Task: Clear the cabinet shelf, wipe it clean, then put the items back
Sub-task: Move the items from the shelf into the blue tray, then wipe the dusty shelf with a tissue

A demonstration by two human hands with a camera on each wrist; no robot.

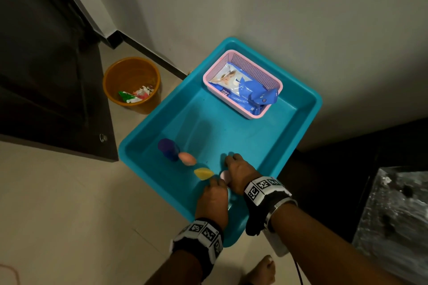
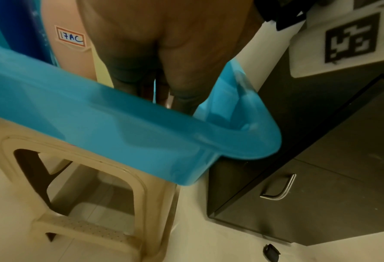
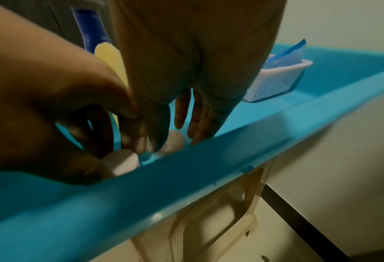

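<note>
A teal tray (image 1: 308,109) holds a pink basket (image 1: 273,81) with a blue wipes pack (image 1: 240,88) at its far end. Near the front stand a dark blue bottle (image 1: 168,148), a peach bottle (image 1: 187,158) and a yellow bottle (image 1: 203,173). My left hand (image 1: 212,188) reaches into the front corner and curls round a white-capped item (image 3: 121,163). My right hand (image 1: 234,164) is beside it, thumb and fingertips closing on a pale pink bottle (image 3: 174,141). What lies under both hands is mostly hidden.
The tray sits on a beige plastic stool (image 2: 141,195). An orange bin (image 1: 132,84) with scraps stands on the floor to the left. A dark cabinet door (image 1: 58,76) is open at left, and a dark drawer unit (image 2: 321,177) is close on the right.
</note>
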